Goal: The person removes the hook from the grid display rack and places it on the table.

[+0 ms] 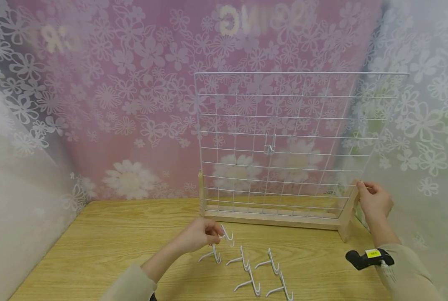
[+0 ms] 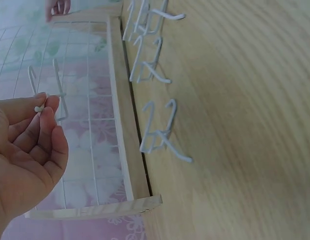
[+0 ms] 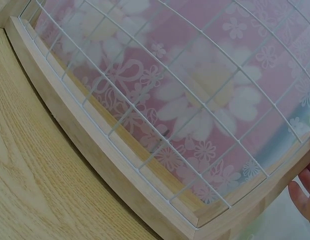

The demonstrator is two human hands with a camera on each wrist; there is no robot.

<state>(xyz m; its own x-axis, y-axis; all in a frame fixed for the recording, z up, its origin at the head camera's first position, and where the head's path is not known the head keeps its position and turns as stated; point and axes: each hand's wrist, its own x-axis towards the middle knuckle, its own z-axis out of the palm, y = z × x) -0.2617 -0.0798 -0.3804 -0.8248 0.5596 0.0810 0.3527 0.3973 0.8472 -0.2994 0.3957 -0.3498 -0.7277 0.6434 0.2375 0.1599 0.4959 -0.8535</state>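
In the head view my left hand (image 1: 200, 235) pinches a white wire hook (image 1: 226, 234) between thumb and fingertips, in front of the grid stand's lower left. The left wrist view shows that hook (image 2: 59, 85) with its two prongs up and the end of its arm at my fingertips. My right hand (image 1: 375, 200) grips the top of the right wooden post (image 1: 347, 217) of the stand. Held upright in the stand is a white wire grid (image 1: 303, 118); another hook (image 1: 270, 147) hangs near its middle. Fingers (image 3: 301, 197) of my right hand show beside the post.
Several more white hooks (image 1: 240, 259) lie on the wooden table (image 1: 133, 234) in front of the stand's base rail (image 1: 272, 220). A flowered curtain (image 1: 133, 104) hangs behind the grid, with pale flowered sheeting (image 1: 427, 138) close by my right hand.
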